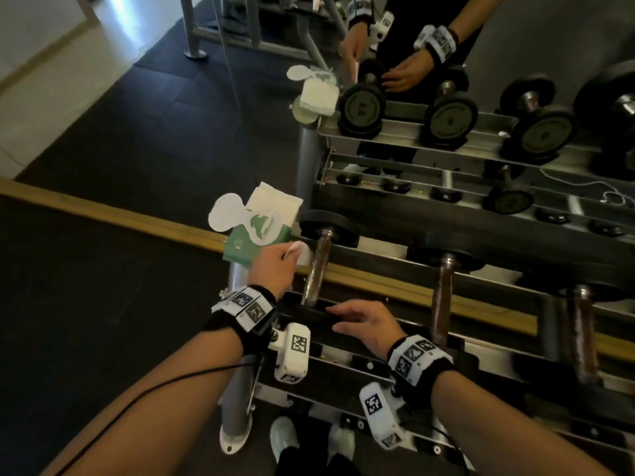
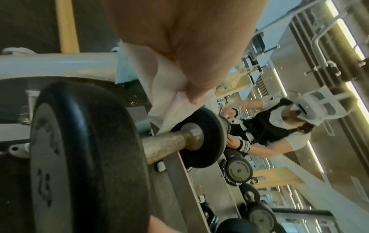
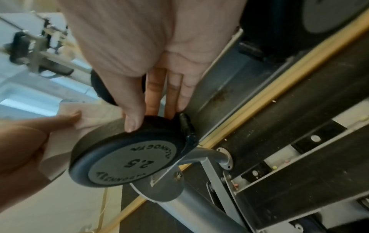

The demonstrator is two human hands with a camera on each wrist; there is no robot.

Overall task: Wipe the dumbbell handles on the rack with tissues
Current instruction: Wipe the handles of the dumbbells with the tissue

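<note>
Pinched between the thumb and fingers of the left hand [image 1: 275,266] is a white tissue [image 1: 299,251], folded and hanging from the fingertips. The tissue sits just beside the metal handle [image 1: 318,266] of the dumbbell [image 1: 321,262] at the left end of the rack [image 1: 378,365]; the left wrist view shows its lower corner at the handle near the far plate [image 2: 201,138], but contact cannot be confirmed.

The right hand [image 1: 366,322] rests on the near plate [image 3: 127,159] of the same dumbbell. Its fingers [image 3: 171,100] are nearly straight and lie over the rim, with the thumb [image 3: 131,116] pressing on the rim from the other side. The plate face is marked 2.5.

The dumbbell lies across the top shelf of the rack at its left end, with the handle running from the near rail to the far rail. At the same end, beyond the left hand, stands a green tissue pack [image 1: 256,235] with its round white lid [image 1: 225,213] flipped open and a white sheet [image 1: 275,201] standing out of it.

Along the same shelf to the right lie 2 more dumbbells [image 1: 443,297], side by side and apart from each other.

A mirror [image 1: 481,46] behind the rack shows the person, the pack and the dumbbells in reflection. Black floor mats [image 1: 86,304] cover the ground to the left of the rack.
</note>
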